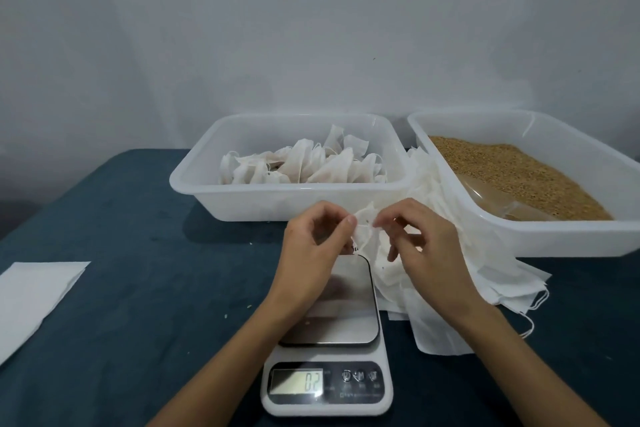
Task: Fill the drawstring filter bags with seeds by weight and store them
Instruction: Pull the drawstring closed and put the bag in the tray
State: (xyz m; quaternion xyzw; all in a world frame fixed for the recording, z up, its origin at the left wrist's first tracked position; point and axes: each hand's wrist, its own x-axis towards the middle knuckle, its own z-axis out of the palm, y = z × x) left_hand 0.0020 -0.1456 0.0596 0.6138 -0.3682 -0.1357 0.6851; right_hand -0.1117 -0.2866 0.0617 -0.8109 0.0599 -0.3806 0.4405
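A white drawstring filter bag hangs above the far edge of the kitchen scale. My left hand pinches its left top corner, and my right hand pinches its right top edge. The scale display reads 0.2 and its steel plate is bare. A pile of empty white bags lies to the right of the scale. Brown seeds fill the white tray at the right, with a clear scoop lying in them. The middle white tray holds several filled bags.
A dark blue cloth covers the table. A white paper sheet lies at the left edge. A few stray seeds dot the cloth left of the scale. A plain wall rises behind the trays.
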